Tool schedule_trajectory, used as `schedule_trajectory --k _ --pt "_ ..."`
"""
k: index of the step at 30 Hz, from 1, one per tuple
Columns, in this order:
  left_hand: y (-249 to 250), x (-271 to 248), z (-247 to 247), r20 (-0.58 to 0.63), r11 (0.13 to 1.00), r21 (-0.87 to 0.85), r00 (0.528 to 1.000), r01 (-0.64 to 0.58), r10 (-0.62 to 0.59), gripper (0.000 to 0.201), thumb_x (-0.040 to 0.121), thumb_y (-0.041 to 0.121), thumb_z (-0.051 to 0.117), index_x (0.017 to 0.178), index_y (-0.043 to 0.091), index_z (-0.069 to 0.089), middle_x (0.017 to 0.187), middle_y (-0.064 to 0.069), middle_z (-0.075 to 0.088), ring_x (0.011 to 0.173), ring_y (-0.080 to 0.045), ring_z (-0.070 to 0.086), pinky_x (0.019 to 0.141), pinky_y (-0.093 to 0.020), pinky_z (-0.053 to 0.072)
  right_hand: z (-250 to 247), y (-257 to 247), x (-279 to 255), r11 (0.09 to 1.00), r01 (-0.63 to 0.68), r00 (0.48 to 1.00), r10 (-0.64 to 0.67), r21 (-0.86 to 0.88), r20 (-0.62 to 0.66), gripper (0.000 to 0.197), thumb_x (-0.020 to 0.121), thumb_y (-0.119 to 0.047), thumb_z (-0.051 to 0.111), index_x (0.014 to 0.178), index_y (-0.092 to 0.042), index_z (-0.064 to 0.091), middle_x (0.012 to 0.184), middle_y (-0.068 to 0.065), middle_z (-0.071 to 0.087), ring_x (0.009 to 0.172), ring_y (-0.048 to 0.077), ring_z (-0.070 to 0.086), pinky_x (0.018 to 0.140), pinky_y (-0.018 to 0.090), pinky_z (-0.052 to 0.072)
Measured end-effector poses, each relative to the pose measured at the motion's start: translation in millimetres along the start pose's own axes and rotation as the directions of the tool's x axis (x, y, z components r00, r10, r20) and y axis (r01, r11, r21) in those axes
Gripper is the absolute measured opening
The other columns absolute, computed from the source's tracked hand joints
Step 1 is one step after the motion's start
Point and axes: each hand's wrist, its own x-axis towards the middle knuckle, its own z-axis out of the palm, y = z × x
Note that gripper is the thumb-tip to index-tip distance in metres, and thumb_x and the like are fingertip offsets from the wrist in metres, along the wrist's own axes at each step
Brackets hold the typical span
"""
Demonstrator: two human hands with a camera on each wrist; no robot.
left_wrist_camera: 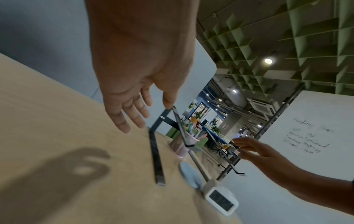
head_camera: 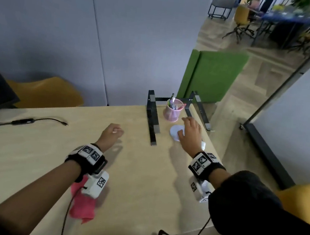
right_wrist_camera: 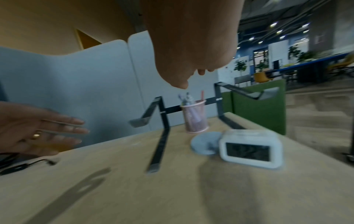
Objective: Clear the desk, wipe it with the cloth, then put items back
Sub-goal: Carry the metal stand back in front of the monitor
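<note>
Putting things back, it seemed: the cloth [head_camera: 81, 207] lay set aside at the counter's [head_camera: 135, 181] near edge.

We held both hands loose and empty, left hand [head_camera: 111, 133] hovering, right hand [head_camera: 191, 133] above the coaster [head_camera: 174, 131]; stand [head_camera: 153, 121], pen cup [head_camera: 173, 110] and clock [right_wrist_camera: 250, 150] stood at the right.

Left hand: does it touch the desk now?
Apart. In the left wrist view the left hand hangs above the desk, and its shadow lies separately on the wood below.
</note>
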Motion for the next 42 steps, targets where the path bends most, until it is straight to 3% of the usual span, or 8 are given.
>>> schedule_trajectory --k 5,11,16,19,21,25,33,42 --pt "20.3 15.5 71.5 0.169 0.990 -0.082 0.981 0.113 -0.098 0.047 0.094 0.015 0.053 0.136 0.002 0.034 0.126 -0.015 0.051 0.096 -0.023 0.052 0.081 -0.035 0.049 -4.0 67.1 28.7 0.966 -0.207 0.974 0.218 -0.153 0.058 0.053 0.080 -0.012 0.054 0.131 -0.003 0.043 0.126 0.020 0.047 0.114 0.038 0.045 0.102 0.047 0.031" --pt "37.3 26.6 120.7 0.227 0.966 -0.159 0.960 0.204 -0.165 0.010 0.098 0.014 0.045 0.088 0.017 0.043 0.085 -0.004 0.050 0.052 -0.002 0.057 0.042 -0.014 0.042 4.0 103.2 61.5 0.882 -0.454 0.863 0.471 -0.128 0.181 0.062 0.086 -0.022 0.049 0.142 -0.008 0.025 0.135 0.021 0.041 0.123 0.036 0.042 0.106 0.051 0.030" --pt "39.4 42.6 134.1 0.141 0.978 -0.127 0.979 0.163 -0.145 0.023 0.095 0.022 0.052 0.114 0.015 0.039 0.086 -0.001 0.053 0.069 -0.012 0.051 0.047 -0.019 0.046 10.5 122.9 79.2 0.823 -0.567 0.788 0.554 -0.035 0.268 0.057 0.094 -0.033 0.042 0.142 -0.007 0.024 0.133 0.016 0.051 0.118 0.033 0.051 0.107 0.057 0.025" --pt "36.7 54.5 141.7 0.082 0.992 -0.051 0.991 0.114 -0.110 0.030 0.095 0.022 0.051 0.118 0.003 0.044 0.086 -0.005 0.052 0.080 -0.022 0.052 0.060 -0.029 0.044 15.9 127.2 83.0 0.847 -0.531 0.811 0.514 -0.018 0.278 0.049 0.096 -0.036 0.040 0.132 -0.003 0.033 0.120 0.022 0.058 0.108 0.037 0.057 0.099 0.054 0.038" --pt "34.5 59.5 145.8 0.068 0.989 -0.098 0.992 0.108 -0.102 0.023 0.094 0.011 0.051 0.112 -0.002 0.044 0.079 -0.006 0.052 0.074 -0.026 0.056 0.051 -0.027 0.045 20.7 129.0 83.2 0.855 -0.519 0.817 0.488 0.022 0.306 0.037 0.096 -0.035 0.040 0.114 -0.003 0.042 0.105 0.024 0.062 0.093 0.038 0.061 0.084 0.048 0.049" --pt "32.6 60.8 153.0 0.049 0.980 -0.176 0.995 0.093 -0.085 0.022 0.089 -0.011 0.048 0.103 0.006 0.042 0.079 -0.001 0.054 0.050 -0.009 0.060 0.049 -0.026 0.049 22.4 128.1 80.6 0.851 -0.525 0.817 0.495 0.024 0.297 0.036 0.097 -0.035 0.041 0.105 0.000 0.046 0.097 0.022 0.063 0.080 0.035 0.060 0.066 0.039 0.047" --pt "44.2 69.3 144.3 -0.006 0.993 -0.115 1.000 0.021 -0.022 0.021 0.088 -0.009 0.050 0.100 0.006 0.045 0.083 -0.002 0.058 0.054 -0.003 0.063 0.062 -0.026 0.052 12.7 119.3 76.3 0.856 -0.516 0.835 0.509 -0.025 0.210 0.038 0.098 -0.031 0.038 0.110 0.004 0.045 0.105 0.025 0.060 0.095 0.040 0.059 0.069 0.036 0.038" --pt "100.1 72.9 121.7 0.003 0.988 -0.077 0.991 -0.133 0.134 0.024 0.088 -0.005 0.055 0.111 -0.003 0.050 0.098 -0.014 0.058 0.064 -0.010 0.062 0.049 -0.013 0.051 -42.0 95.9 98.5 0.892 -0.451 0.889 0.448 0.013 0.093 0.040 0.100 -0.031 0.036 0.113 0.006 0.044 0.109 0.026 0.059 0.099 0.039 0.059 0.070 0.034 0.035"
